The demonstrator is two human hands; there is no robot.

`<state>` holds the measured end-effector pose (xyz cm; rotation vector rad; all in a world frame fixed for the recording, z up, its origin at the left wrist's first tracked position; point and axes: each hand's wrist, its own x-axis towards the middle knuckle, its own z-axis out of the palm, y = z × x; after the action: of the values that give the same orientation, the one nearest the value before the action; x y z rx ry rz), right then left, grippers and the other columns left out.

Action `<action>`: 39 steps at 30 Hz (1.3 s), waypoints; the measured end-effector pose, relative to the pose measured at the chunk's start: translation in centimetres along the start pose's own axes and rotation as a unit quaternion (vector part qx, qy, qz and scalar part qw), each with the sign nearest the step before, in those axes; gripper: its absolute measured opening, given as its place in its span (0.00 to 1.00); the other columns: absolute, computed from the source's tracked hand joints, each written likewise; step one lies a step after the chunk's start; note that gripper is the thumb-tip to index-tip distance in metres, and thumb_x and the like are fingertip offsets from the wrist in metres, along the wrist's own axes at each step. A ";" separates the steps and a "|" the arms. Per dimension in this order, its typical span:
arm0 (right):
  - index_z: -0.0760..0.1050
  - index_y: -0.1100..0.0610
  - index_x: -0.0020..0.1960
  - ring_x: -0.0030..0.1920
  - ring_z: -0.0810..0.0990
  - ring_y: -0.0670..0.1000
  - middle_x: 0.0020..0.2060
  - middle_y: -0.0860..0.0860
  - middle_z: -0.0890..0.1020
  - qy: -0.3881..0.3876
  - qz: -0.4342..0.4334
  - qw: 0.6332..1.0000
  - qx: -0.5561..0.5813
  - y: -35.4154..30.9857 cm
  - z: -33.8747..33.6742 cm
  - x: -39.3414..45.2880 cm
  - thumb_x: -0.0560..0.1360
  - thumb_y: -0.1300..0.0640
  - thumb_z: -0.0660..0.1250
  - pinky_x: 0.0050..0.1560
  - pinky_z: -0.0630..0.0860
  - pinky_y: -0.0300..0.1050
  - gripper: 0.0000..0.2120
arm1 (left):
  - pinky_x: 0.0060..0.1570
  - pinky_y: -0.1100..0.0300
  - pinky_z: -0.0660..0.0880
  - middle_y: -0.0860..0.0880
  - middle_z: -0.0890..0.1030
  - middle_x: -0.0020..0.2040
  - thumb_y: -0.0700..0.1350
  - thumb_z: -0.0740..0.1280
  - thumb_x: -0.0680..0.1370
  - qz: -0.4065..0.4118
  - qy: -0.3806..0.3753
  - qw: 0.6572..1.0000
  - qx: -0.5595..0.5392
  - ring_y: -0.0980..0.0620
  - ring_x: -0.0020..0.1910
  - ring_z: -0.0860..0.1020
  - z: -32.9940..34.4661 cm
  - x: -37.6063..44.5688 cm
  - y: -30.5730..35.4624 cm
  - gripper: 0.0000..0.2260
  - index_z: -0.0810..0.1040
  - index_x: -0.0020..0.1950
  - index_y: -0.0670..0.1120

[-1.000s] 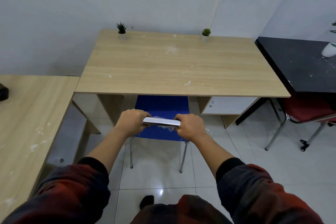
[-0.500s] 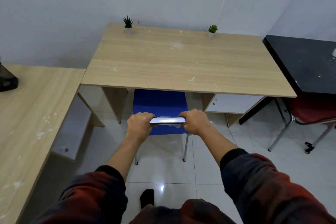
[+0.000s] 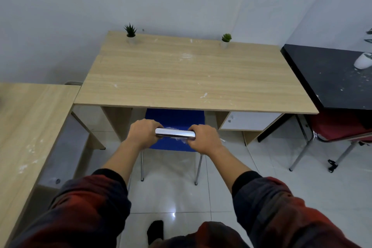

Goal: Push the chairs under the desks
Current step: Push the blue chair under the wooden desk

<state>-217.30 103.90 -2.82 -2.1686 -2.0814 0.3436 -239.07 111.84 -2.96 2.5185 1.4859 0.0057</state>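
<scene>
So the blue chair [image 3: 174, 125] sits dead center in the frame, and I've got both hands on the shiny metal bar [image 3: 175, 133] across the top of its back. My left hand [image 3: 143, 133] is wrapped around the left end of the bar and my right hand [image 3: 203, 139] around the right end, fingers curled over it, knuckles up. There's some crinkly clear plastic under the bar, can't tell exactly what it is.

Progress-wise: the front part of the seat is already tucked under the front edge of the wooden desk [image 3: 189, 78], in the gap between the two side panels. The back half of the seat and the two rear legs are out on the white tile floor [image 3: 173, 193], so I'd say this one is about halfway in and needs more of a shove forward. It looks lined up fine with the gap, so I'm not expecting it to catch on the panels.

Then there's the red chair [image 3: 340, 127] at the right edge of the frame, partly under the black desk [image 3: 330, 78]. Its legs stick out onto the floor, so that one probably needs a push as well.

Arms are both stretched out forward and fairly straight, dark red sleeves bunched up near the elbows at the bottom of the frame, wrists level.
</scene>
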 end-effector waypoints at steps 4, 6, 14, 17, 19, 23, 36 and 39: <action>0.78 0.48 0.57 0.45 0.80 0.52 0.47 0.48 0.82 -0.019 0.005 0.999 -0.044 -0.1 0.3 1.5 0.73 0.46 0.69 0.44 0.75 0.47 0.14 | 0.37 0.60 0.71 0.56 0.84 0.47 0.58 0.68 0.75 -0.035 0.014 0.999 -0.007 0.52 0.45 0.81 0.2 0.1 -0.2 0.12 0.81 0.58 0.59; 0.78 0.48 0.57 0.44 0.80 0.51 0.46 0.47 0.82 -0.030 0.005 0.998 -0.048 -0.4 0.5 2.2 0.73 0.48 0.69 0.44 0.77 0.47 0.13 | 0.37 0.60 0.71 0.56 0.84 0.47 0.58 0.68 0.75 -0.050 0.022 0.998 -0.009 0.52 0.45 0.81 0.1 0.2 -0.5 0.13 0.81 0.58 0.58; 0.78 0.45 0.57 0.44 0.79 0.50 0.47 0.46 0.83 -0.058 0.006 0.998 -0.019 1.4 -1.3 5.2 0.75 0.46 0.68 0.41 0.73 0.44 0.11 | 0.37 0.60 0.71 0.54 0.84 0.46 0.56 0.69 0.76 -0.061 0.020 0.998 -0.003 0.51 0.44 0.81 -0.2 3.3 0.1 0.11 0.82 0.56 0.57; 0.78 0.45 0.58 0.46 0.80 0.51 0.48 0.47 0.83 -0.054 0.013 0.998 -0.018 1.7 -1.4 6.0 0.75 0.47 0.68 0.42 0.72 0.44 0.12 | 0.37 0.59 0.74 0.54 0.84 0.45 0.57 0.69 0.75 -0.049 0.023 0.999 0.003 0.52 0.43 0.81 0.0 4.3 -0.1 0.11 0.83 0.56 0.57; 0.78 0.45 0.59 0.47 0.80 0.51 0.49 0.47 0.83 -0.054 0.017 0.998 -0.016 1.7 -1.4 6.4 0.75 0.47 0.68 0.43 0.73 0.45 0.12 | 0.39 0.58 0.75 0.55 0.84 0.46 0.56 0.69 0.75 -0.046 0.024 0.999 0.000 0.52 0.44 0.81 0.1 4.9 -0.4 0.11 0.83 0.56 0.57; 0.79 0.43 0.59 0.46 0.80 0.51 0.48 0.46 0.83 -0.059 0.021 0.998 -0.017 1.7 -1.5 7.0 0.75 0.46 0.68 0.44 0.76 0.46 0.12 | 0.39 0.59 0.74 0.55 0.84 0.46 0.56 0.69 0.75 -0.056 0.014 0.998 -0.001 0.51 0.45 0.81 -0.1 5.7 -0.3 0.11 0.82 0.57 0.58; 0.79 0.40 0.56 0.45 0.81 0.52 0.44 0.46 0.82 -0.078 0.037 0.995 -0.042 0.7 -1.0 6.8 0.74 0.50 0.68 0.48 0.80 0.51 0.12 | 0.40 0.59 0.72 0.52 0.84 0.48 0.56 0.68 0.76 -0.088 -0.012 0.996 0.002 0.49 0.47 0.81 -1.2 4.4 0.3 0.11 0.82 0.57 0.56; 0.80 0.41 0.55 0.42 0.80 0.51 0.42 0.45 0.82 -0.080 0.028 0.996 -0.041 1.3 -1.2 7.0 0.74 0.52 0.67 0.42 0.78 0.47 0.12 | 0.41 0.59 0.72 0.53 0.84 0.49 0.55 0.68 0.77 -0.086 0.000 0.996 0.012 0.49 0.47 0.81 -0.9 4.7 0.5 0.12 0.81 0.58 0.56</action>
<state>-215.49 110.88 -2.57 -2.3221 -2.1541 0.4601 -236.45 115.84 -2.44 2.3994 1.7085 -0.0411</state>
